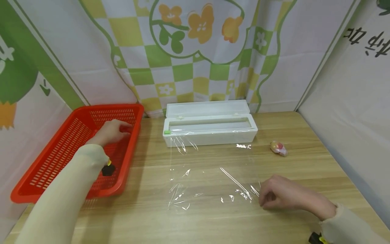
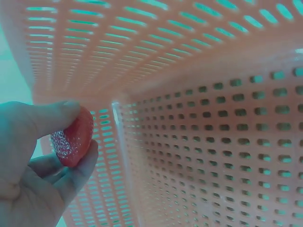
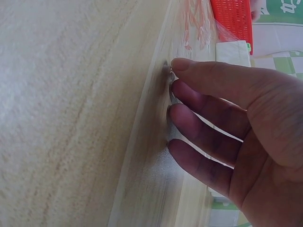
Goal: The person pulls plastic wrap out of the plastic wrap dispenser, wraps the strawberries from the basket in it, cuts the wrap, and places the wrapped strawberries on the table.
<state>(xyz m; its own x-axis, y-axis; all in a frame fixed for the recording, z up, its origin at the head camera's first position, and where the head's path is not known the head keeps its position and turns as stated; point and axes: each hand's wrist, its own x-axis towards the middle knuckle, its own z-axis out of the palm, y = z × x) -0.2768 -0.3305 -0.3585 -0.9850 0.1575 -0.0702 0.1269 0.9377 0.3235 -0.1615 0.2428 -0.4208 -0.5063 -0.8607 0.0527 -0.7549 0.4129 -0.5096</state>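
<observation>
My left hand point(image 1: 113, 131) is inside the red plastic basket point(image 1: 131, 162) at the left. Its thumb and fingers pinch a red, speckled fruit that looks like a strawberry point(image 2: 75, 137). A sheet of clear cling film point(image 1: 210, 173) runs from the white dispenser box point(image 1: 210, 138) toward the front of the table. At the film's right edge, my right hand point(image 1: 281, 193) has its fingers bent against the tabletop. Thumb and forefinger point(image 3: 182, 65) come together there and seem to pinch the film's edge; the film between them is hard to make out.
A small wrapped yellow-and-red item point(image 1: 278, 148) lies on the wooden table point(image 1: 146, 217), right of the box. The dispenser's lid point(image 1: 208, 109) stands raised, and a green slider point(image 1: 167, 132) sits on its left front edge. Patterned cloth point(image 1: 195, 74) hangs behind.
</observation>
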